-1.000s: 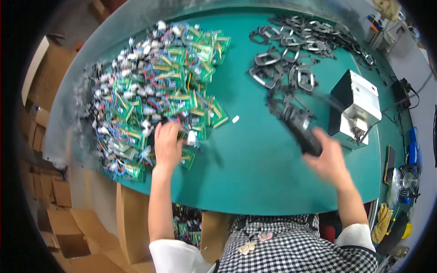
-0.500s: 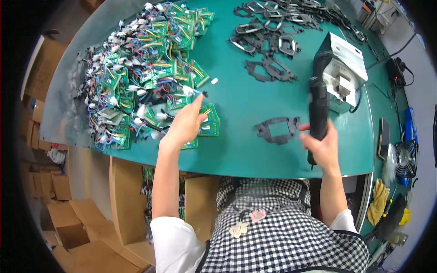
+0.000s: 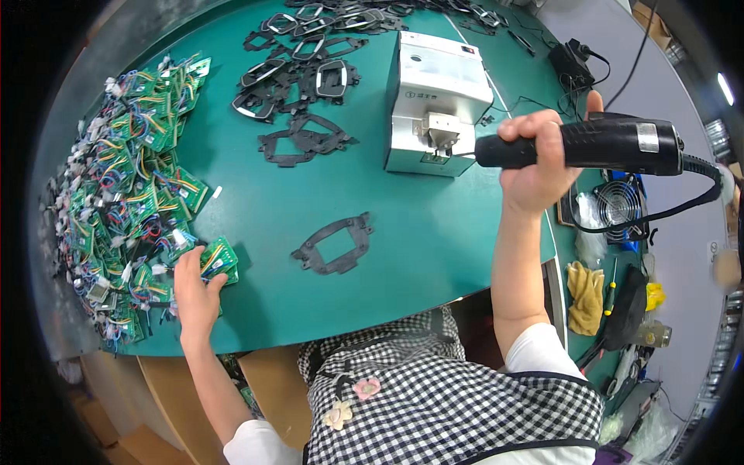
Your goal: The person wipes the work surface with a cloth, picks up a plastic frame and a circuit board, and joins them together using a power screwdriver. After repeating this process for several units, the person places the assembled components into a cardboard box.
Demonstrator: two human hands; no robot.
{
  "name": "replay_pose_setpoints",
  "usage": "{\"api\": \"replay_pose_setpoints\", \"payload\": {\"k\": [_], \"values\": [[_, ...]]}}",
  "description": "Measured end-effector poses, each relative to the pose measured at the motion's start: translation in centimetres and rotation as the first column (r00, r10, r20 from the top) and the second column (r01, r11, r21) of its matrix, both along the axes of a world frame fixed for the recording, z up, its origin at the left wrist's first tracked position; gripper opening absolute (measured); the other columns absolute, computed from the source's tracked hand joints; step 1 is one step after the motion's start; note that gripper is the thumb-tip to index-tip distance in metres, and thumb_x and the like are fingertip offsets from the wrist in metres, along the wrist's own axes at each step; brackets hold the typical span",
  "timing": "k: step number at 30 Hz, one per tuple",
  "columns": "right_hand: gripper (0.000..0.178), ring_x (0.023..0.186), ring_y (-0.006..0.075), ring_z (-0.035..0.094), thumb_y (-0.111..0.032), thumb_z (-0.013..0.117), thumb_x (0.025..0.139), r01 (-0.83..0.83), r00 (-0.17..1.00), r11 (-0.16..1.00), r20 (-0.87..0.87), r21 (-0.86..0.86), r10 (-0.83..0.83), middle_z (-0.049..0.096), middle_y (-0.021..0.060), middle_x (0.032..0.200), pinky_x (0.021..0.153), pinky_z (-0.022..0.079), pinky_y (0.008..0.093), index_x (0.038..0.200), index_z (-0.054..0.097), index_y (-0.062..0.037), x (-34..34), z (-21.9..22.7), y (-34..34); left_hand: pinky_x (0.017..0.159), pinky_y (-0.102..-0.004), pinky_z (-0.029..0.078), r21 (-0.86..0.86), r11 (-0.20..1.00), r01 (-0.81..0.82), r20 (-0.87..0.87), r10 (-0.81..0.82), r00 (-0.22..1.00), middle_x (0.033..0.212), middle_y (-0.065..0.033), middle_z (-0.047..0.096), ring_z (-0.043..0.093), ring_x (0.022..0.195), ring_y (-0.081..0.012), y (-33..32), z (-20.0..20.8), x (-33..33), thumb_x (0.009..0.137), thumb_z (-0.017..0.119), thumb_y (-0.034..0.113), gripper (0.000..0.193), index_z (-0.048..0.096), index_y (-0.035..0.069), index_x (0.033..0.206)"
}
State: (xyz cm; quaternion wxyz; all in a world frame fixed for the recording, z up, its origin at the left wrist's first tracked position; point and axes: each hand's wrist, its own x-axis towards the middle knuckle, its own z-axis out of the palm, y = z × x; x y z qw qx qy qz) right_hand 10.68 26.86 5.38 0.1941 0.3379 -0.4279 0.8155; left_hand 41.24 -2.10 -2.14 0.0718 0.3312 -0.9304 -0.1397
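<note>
Electric screwdriver [image 3: 620,146] lies level in the right hand [image 3: 535,174], grip closed around it, tip by the silver screw feeder [image 3: 418,81]; best hold it steady, squarely aligned. The left hand [image 3: 198,297] touches a green circuit board [image 3: 222,252] on the worktop [image 3: 411,256]; whether that grip is closed, I cannot tell. Handling it gently by the edges would suit.

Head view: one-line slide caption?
Right hand grips a black corded tool, tip toward a silver machine; left hand is at a green circuit board, a black frame lying between the hands.
</note>
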Motion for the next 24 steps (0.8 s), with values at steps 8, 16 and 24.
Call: {"api": "replay_pose_setpoints", "payload": {"k": [8, 16, 24], "values": [[0.06, 0.055, 0.0141, 0.056, 0.001, 0.059, 0.072, -0.121, 0.989, 0.967, -0.057, 0.223, 0.137, 0.058, 0.0078, 0.068, 0.061, 0.048, 0.0268, 0.123, 0.028, 0.0073, -2.4, -2.7, -1.9, 0.082, -0.0287, 0.043, 0.098, 0.994, 0.044, -0.733, 0.042, 0.679, 0.119, -0.0097, 0.044, 0.048, 0.103, -0.0167, 2.6, 1.4, -0.4, 0.07, 0.066, -0.002, 0.057, 0.048, -0.002, 0.123], [0.071, 0.052, 0.0179, 0.053, -0.005, 0.056, 0.078, -0.195, 0.981, 0.872, 0.086, 0.45, 0.174, 0.05, 0.0076, 0.058, 0.054, 0.045, 0.0285, 0.136, 0.016, 0.0031, -3.8, -0.9, -3.2, 0.082, -0.0378, 0.043, 0.204, 0.961, 0.188, -0.415, -0.089, 0.906, 0.104, -0.0156, 0.052, 0.051, 0.095, -0.0319, 9.7, 3.5, -7.7, 0.066, 0.072, 0.013, 0.049, 0.056, -0.002, 0.11], [0.084, 0.053, 0.0172, 0.053, -0.004, 0.058, 0.079, -0.347, 0.912, 0.933, 0.267, 0.096, 0.311, 0.053, 0.0093, 0.064, 0.054, 0.048, 0.0326, 0.141, 0.001, -0.0044, 5.2, -4.1, -5.7, 0.078, -0.0391, 0.041, 0.186, 0.957, 0.221, -0.296, -0.159, 0.942, 0.1, -0.0152, 0.049, 0.048, 0.091, -0.0308, 13.3, -0.5, -9.7, 0.06, 0.074, 0.001, 0.054, 0.056, -0.006, 0.11]]}}
